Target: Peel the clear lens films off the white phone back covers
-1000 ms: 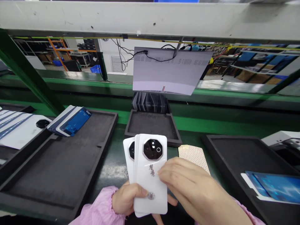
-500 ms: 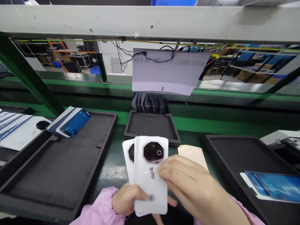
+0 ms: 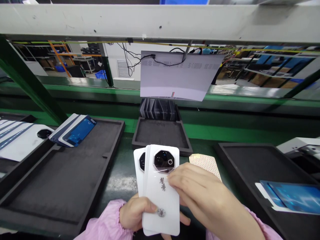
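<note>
A small stack of white phone back covers is upright in front of me, the top one with a black octagonal camera window, dark lettering and a round emblem. My left hand grips the stack from the lower left, thumb on the front and fingers behind. One cover fans out to the left behind the others. My right hand is closed, its fingertips pressed together at the top cover's right edge, just under the camera window; its thumb is hidden.
On the left, a black tray holds a stack of covers with blue film. A smaller tray with dark panels stands at the back. A dotted sticker sheet lies right, beside a tray with blue-filmed pieces.
The front covers have slid slightly down and tilted, and the cover behind has shifted a little right. Both hands stay nearly where they were.
</note>
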`<action>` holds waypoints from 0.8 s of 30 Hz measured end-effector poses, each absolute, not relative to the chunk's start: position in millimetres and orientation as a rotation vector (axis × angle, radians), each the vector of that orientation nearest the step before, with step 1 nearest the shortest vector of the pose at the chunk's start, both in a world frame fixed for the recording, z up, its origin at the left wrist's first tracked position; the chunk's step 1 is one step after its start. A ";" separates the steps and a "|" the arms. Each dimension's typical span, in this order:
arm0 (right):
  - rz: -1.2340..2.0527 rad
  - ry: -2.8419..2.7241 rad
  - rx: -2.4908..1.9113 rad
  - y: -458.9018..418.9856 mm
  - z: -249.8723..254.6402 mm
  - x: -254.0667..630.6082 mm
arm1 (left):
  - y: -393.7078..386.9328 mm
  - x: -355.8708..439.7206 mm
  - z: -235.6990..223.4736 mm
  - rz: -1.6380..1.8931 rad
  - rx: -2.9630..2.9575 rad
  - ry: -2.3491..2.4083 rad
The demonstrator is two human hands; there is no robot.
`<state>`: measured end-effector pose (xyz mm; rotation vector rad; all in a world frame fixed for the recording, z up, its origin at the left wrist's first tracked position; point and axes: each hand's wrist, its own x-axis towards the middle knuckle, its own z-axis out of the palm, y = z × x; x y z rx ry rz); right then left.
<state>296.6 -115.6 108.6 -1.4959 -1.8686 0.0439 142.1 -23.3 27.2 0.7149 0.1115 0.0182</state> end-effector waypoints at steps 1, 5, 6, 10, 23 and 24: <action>0.039 -1.866 -1.499 -115.5 108.6 296.7 | -23.3 142.1 28.7 0.014 0.721 0.118; 0.037 -1.875 -1.503 -115.2 107.4 296.9 | -23.2 141.6 30.9 0.013 0.729 0.148; 0.039 -1.878 -1.504 -115.2 106.8 296.9 | -23.2 141.4 30.6 0.009 0.735 0.152; 0.051 -1.881 -1.510 -115.5 105.2 297.2 | -23.2 141.8 29.7 -0.007 0.726 0.162; -0.036 -1.883 -1.545 -112.0 110.1 298.6 | -25.2 143.1 29.9 0.026 0.660 0.119; -0.064 -1.862 -1.556 -110.3 108.9 299.9 | -25.3 143.5 30.9 0.021 0.656 0.116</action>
